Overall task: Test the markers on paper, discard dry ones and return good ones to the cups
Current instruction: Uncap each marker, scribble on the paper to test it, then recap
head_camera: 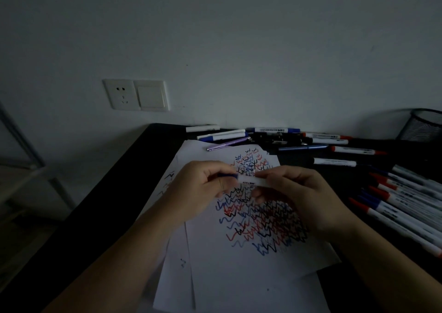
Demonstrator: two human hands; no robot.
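The dark bench (pixel 134 181) runs back to a pale wall, its left edge slanting from the near left toward the far corner — beyond that edge the floor drops away in shadow. A loose stack of white paper (pixel 239 277) fills the middle of the bench, its top sheet thick with red, blue and black zigzag scribbles; bare white remains along the near part of the sheet.

Both hands hover above the scribbles, meeting over the upper half of the page. The left hand (pixel 203 188) has its fingers curled round the blue cap (pixel 228 175) of a marker (pixel 251 180), and the right hand (pixel 303 193) pinches the white barrel between thumb and fingers, so each grip is closed on the same marker, held level and crosswise between them. Whether the cap is seated or parted from the barrel I cannot tell, for the picture is dim and blurred there.

To the right, a row of red- and blue-capped markers (pixel 406 207) lies close-packed, just beside the paper's right edge. Along the back wall, more scattered markers and pens (pixel 287 138) lie in a jumble, a purple pen (pixel 227 144) resting on the paper's far corner. A black mesh cup (pixel 423 126) stands at the far right. On the wall sits a socket and switch plate (pixel 136 95).
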